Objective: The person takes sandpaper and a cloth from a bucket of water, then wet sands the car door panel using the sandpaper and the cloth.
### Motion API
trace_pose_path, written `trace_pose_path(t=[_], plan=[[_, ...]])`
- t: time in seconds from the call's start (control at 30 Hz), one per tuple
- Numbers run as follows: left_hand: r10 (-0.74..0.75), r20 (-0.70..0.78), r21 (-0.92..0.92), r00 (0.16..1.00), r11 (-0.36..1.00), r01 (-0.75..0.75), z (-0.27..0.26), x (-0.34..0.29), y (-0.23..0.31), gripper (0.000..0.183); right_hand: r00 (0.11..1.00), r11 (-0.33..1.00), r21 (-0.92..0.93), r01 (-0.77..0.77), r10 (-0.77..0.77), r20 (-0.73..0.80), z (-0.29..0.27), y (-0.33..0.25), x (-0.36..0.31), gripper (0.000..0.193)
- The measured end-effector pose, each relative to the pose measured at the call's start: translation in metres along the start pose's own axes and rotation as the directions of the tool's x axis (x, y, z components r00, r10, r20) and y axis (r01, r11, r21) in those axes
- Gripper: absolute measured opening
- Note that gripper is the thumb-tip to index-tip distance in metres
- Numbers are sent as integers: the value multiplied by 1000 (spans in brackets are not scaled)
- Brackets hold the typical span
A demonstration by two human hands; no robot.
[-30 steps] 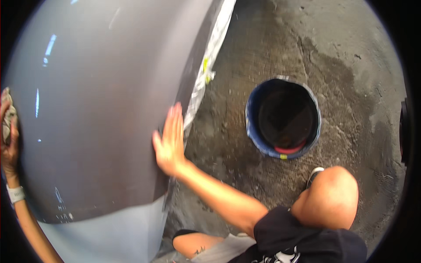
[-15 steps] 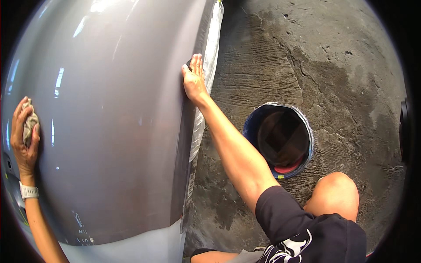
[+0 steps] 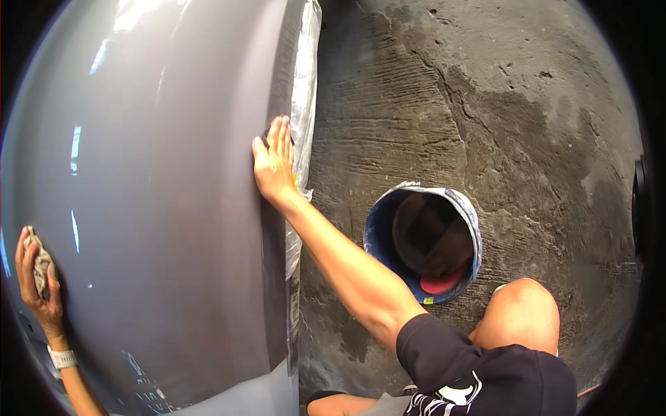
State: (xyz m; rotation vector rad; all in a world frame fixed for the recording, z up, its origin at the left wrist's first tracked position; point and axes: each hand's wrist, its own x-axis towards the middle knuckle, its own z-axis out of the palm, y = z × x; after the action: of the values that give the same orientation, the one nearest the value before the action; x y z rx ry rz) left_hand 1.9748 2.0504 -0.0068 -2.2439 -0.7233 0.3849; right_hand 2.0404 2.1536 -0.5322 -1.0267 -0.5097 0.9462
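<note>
Grey, glossy panel (image 3: 173,201), curved by the lens, fills the left of my head view; pale reflections streak its upper and left parts, and small whitish marks lie near its lower edge. Left hand (image 3: 44,310): at the panel's left side, towards the lower left corner, with fingers and thumb closed on a crumpled beige cloth (image 3: 41,267), which shows between them. A light-coloured watch (image 3: 62,358) circles the wrist. Right hand (image 3: 272,163): laid flat at the panel's right edge, fingers straight and together, thumb set apart. I see a small dark piece (image 3: 267,135) partly covered by this hand; whether the fingers grip it or merely lie over it, I cannot tell. A whitish plastic sheet (image 3: 303,76) runs along the panel's right edge, just beside the fingertips. On the rough concrete floor (image 3: 548,166), to the right of that edge and well apart from the panel, I find a blue bucket (image 3: 379,232) with a ragged whitish rim. Dark liquid (image 3: 430,232) stands inside it; a flat red item (image 3: 444,283) lies against the inner wall on the side towards the wearer. Lower right: a bare knee (image 3: 524,308), near the bucket, and a black sleeve (image 3: 437,347) around the right upper arm.
</note>
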Motion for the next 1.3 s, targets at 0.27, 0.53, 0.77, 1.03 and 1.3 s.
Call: trace_pose_path(t=[0.27,0.53,0.77,1.03,1.3], plan=[[-49,22,37,999,998,49,-2,-3,4,44,994,1000,-14,-17,18,111,-30,-51,-71,70],[-63,67,46,996,997,60,-4,-6,3,46,986,985,40,-165,164,23,-12,-10,42,69],[-67,75,67,995,996,62,-5,-2,7,44,973,989,-71,-133,144,182,-32,-45,-45,72],[-62,66,61,996,996,58,-6,-1,7,44,998,996,-59,63,-65,-25,-10,-19,111,71],[-45,28,32,999,999,44,-2,4,15,43,937,932,-107,346,-338,92,-38,-63,-65,78]])
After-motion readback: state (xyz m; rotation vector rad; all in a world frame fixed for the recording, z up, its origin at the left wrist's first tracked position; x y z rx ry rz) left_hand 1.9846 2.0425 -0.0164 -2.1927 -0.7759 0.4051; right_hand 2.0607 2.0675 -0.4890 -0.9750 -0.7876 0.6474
